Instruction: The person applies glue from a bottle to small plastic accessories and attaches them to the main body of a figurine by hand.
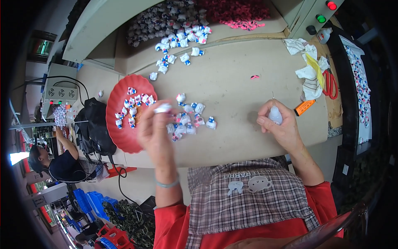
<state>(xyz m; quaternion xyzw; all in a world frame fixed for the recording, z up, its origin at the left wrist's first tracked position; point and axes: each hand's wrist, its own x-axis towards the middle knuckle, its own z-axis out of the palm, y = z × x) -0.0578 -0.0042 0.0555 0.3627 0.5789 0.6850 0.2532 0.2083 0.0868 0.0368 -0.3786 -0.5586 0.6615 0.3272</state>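
Note:
My left hand (155,128), smeared by motion, is raised between the red scalloped plate (114,137) and a loose cluster of small figurines (188,120) in white, blue and pink. A small white figurine (163,108) is pinched at its fingertips, too blurred for detail. Several finished-looking figurines (132,111) with pink parts lie on the plate. In my right hand (282,124) is a small translucent squeeze bottle (275,114), its thin needle tip pointing away from me. A small pink piece (254,76) rests alone on the table beyond that hand.
Piles of figurines (182,39) and pink pieces (238,18) fill the shelf opening at the back. Rags (309,68), red scissors (330,84) and an orange box (304,107) lie at right, beside a tray of figurines (360,91). A black bag (97,128) stands left; a co-worker (62,162) sits beyond.

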